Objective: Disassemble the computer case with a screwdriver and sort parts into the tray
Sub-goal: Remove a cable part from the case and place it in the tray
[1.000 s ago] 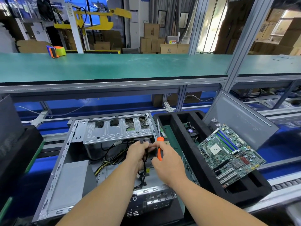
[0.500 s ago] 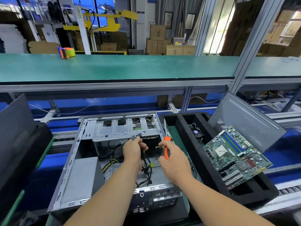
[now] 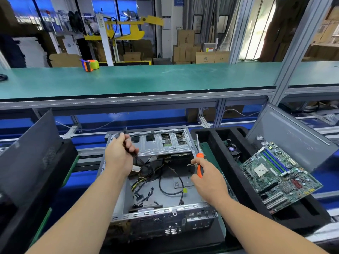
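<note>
Nearest you, the computer case (image 3: 157, 211) is lying open on the counter (image 3: 275, 241) with its port panel facing you and loose black cables (image 3: 165, 182) trailing over its floor. Your left hand (image 3: 119, 158) is gripping a bundle of those cables, fingers curled round them and lifting them up toward the drive cage (image 3: 157, 143). Your right hand (image 3: 207, 178) is holding the orange-handled screwdriver (image 3: 199, 162), fingers wrapped round the handle, shaft pointing away from you over the case's right wall. The cables are looking soft and light, so they are likely going to flop and snag; taking them near a connector body rather than mid-run seems safer, since thin wires may pull out of plugs. Just right of the case, the black foam tray (image 3: 229, 173) is holding a small fan (image 3: 232, 150) and the motherboard (image 3: 278, 175), which is resting tilted across its far compartments; that board is stiff but fragile, best handled by its edges. A grey side panel (image 3: 293, 136) is leaning behind it.
</note>
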